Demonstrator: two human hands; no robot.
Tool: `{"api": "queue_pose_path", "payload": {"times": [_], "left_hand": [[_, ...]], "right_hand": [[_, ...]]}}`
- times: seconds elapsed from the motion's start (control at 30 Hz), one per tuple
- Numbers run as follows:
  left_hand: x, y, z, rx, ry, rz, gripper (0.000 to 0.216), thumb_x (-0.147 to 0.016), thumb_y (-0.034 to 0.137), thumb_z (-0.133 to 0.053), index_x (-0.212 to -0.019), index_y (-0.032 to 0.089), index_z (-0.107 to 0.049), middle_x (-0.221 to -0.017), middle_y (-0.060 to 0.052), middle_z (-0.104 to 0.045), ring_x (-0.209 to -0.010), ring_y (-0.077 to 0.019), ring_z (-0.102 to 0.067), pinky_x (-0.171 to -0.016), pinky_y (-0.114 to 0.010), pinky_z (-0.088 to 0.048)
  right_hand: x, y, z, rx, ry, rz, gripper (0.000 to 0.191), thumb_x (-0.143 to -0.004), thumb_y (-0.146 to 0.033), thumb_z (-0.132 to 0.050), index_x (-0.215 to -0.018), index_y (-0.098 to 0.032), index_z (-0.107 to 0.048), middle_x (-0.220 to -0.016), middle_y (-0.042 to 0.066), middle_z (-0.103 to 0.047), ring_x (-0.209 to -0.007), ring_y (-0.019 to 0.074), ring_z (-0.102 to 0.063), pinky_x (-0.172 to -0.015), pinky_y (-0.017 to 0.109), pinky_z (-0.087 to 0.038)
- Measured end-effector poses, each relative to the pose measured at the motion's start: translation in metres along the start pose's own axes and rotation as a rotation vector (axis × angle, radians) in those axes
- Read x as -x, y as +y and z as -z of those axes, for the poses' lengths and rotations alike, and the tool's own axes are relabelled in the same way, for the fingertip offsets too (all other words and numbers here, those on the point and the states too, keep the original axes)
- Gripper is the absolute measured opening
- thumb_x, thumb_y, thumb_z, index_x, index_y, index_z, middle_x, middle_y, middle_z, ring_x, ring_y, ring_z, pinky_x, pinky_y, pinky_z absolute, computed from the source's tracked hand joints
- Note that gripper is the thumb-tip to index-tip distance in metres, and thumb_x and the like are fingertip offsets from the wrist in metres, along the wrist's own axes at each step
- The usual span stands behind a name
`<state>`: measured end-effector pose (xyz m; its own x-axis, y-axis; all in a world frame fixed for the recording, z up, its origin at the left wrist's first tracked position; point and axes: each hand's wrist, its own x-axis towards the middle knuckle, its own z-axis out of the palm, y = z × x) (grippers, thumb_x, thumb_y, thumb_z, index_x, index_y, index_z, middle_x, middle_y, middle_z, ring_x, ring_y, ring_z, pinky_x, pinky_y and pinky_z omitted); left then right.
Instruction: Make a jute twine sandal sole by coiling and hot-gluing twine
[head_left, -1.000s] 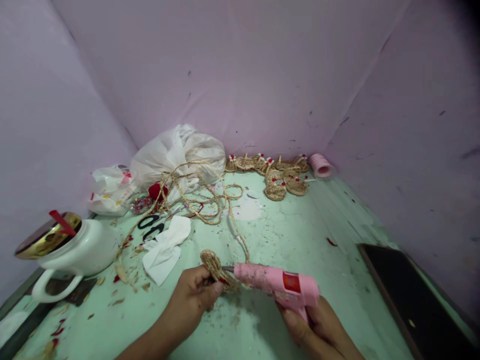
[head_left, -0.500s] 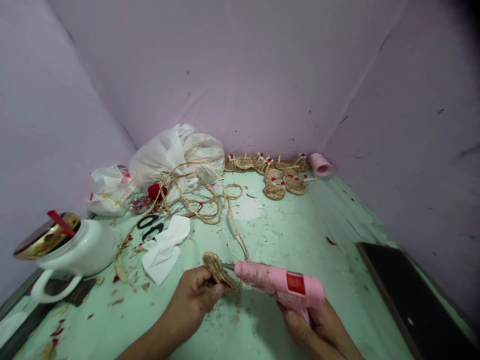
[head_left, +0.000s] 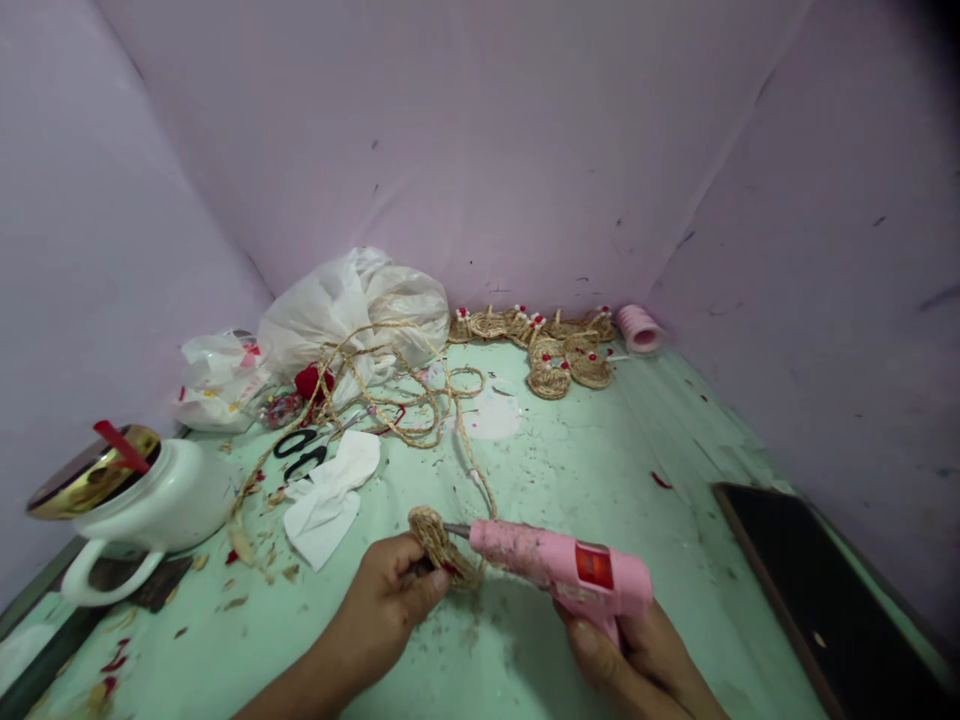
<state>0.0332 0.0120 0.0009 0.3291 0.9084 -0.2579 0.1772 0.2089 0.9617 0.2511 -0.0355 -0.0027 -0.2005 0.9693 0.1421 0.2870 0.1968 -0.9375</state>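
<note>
My left hand (head_left: 386, 605) pinches a small coiled jute-rope piece (head_left: 439, 545) just above the green table (head_left: 570, 470). A pink hot glue gun (head_left: 559, 570) is gripped in my right hand (head_left: 637, 650), and its metal nozzle touches the coil from the right. A strand of jute rope (head_left: 390, 395) runs from the coil back to a loose tangle near the middle of the table.
Finished jute coils with red beads (head_left: 551, 350) and a pink spool (head_left: 639, 330) lie at the back. White plastic bags (head_left: 352, 300), black scissors (head_left: 300, 450) and white tissue (head_left: 330, 495) sit left of centre. A white jug with a gold lid (head_left: 131, 490) stands far left; a dark tray (head_left: 825, 590) lies right.
The glue gun and my right hand have shifted slightly right and down. The coil in my left hand has barely moved.
</note>
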Motion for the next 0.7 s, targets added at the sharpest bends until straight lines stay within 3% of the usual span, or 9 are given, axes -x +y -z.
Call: {"api": "queue_pose_path", "payload": {"times": [0.13,0.47,0.7], "left_hand": [[0.0,-0.002,0.001,0.044,0.009,0.03,0.042,-0.067,0.053,-0.064,-0.072,0.011,-0.064,-0.053,0.003,-0.041,-0.047,-0.0067,-0.029,-0.044,-0.02,-0.023],[-0.001,0.0,0.002,0.081,0.065,0.053,0.041,-0.062,0.052,-0.068,-0.067,0.012,-0.063,-0.05,0.003,-0.045,-0.044,-0.0081,-0.038,-0.044,-0.021,-0.031],[-0.001,0.001,0.003,0.07,0.066,0.062,0.038,-0.061,0.05,-0.068,-0.066,0.012,-0.064,-0.052,0.001,-0.049,-0.045,-0.0085,-0.04,-0.044,-0.022,-0.033]], "right_hand": [[0.001,0.003,0.001,0.027,0.009,-0.008,0.047,-0.087,-0.05,-0.041,-0.125,-0.025,-0.054,-0.112,0.01,-0.065,-0.107,0.0305,-0.057,-0.09,0.043,-0.046],[-0.004,-0.006,0.007,0.111,-0.044,-0.029,0.046,-0.087,-0.051,-0.041,-0.124,-0.028,-0.057,-0.106,0.007,-0.069,-0.084,0.0254,-0.065,-0.075,0.036,-0.053],[-0.008,-0.007,0.005,0.034,-0.049,0.024,0.043,-0.088,-0.047,-0.04,-0.123,-0.028,-0.057,-0.108,0.007,-0.068,-0.095,0.0262,-0.062,-0.088,0.038,-0.047]]}}
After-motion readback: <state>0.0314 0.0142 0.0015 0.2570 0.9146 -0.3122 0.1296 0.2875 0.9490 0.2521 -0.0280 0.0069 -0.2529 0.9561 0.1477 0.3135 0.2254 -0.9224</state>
